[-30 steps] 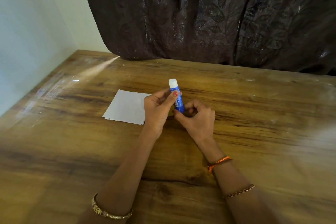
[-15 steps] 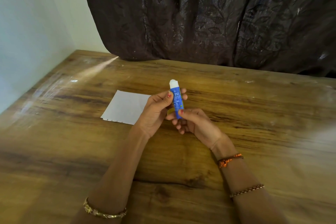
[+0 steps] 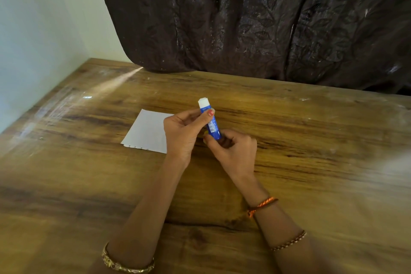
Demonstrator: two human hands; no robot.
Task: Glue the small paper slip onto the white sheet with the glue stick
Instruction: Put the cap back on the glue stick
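Glue stick (image 3: 210, 123) between both hands' grip

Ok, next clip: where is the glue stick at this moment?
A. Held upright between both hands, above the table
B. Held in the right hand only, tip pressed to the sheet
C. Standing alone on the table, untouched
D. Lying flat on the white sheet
A. The glue stick stands nearly upright, white tip up, with the left hand pinching its upper part and the right hand gripping its base, beside the white sheet.
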